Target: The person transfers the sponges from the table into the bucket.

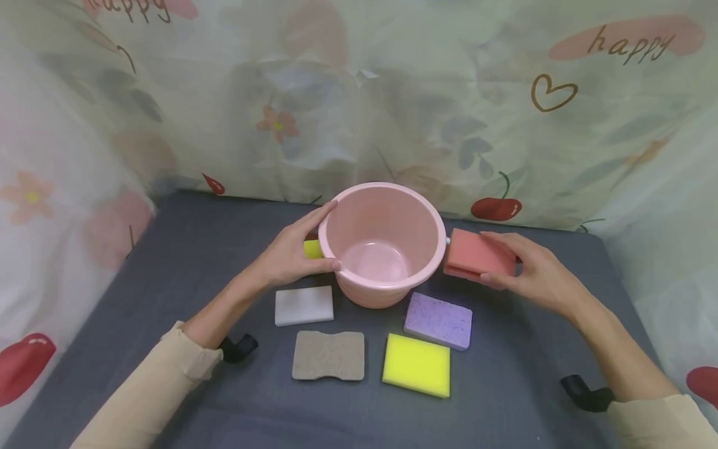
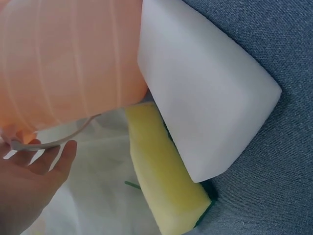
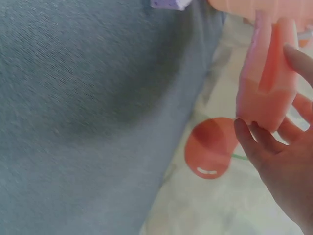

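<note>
A pink bucket [image 1: 376, 294] stands upright on the dark table. On its left side my left hand [image 1: 286, 252] grips the rim, thumb toward the front; the left wrist view shows the bucket's outer wall [image 2: 63, 63] and handle beside the fingers. My right hand [image 1: 538, 274] pinches a coral-red sponge [image 1: 479, 251] just outside the bucket's right side. In the right wrist view this sponge [image 3: 274, 103] is raised off the table and shows two layers with a gap between them. The inside of the bucket that I can see holds nothing.
In front of the bucket lie a white sponge [image 1: 304, 305], a grey notched sponge [image 1: 328, 357], a yellow sponge [image 1: 416, 366] and a purple sponge [image 1: 437, 321]. Another yellow sponge [image 2: 161, 166] with a green layer is partly hidden behind my left hand. Printed cloth [image 1: 392, 93] hangs behind.
</note>
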`<move>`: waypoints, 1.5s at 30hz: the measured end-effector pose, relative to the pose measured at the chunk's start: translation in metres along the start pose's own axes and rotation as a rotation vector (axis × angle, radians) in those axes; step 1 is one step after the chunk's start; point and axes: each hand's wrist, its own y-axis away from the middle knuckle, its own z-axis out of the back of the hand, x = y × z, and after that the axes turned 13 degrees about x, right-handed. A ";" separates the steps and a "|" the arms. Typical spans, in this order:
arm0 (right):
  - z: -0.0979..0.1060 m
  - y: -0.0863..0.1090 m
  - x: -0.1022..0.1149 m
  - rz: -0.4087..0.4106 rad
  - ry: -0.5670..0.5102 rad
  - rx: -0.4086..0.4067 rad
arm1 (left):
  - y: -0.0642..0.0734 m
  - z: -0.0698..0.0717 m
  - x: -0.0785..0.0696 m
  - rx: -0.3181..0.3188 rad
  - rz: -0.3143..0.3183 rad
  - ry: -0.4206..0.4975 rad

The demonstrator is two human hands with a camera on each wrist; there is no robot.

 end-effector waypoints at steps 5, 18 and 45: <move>0.011 0.002 0.004 0.006 0.026 -0.035 | 0.001 0.000 -0.001 0.002 0.017 0.008; 0.036 0.004 0.016 0.030 0.060 -0.088 | 0.002 0.001 -0.002 0.001 0.029 0.014; 0.069 0.001 0.056 0.083 0.115 -0.108 | 0.003 -0.002 -0.003 0.007 0.057 0.019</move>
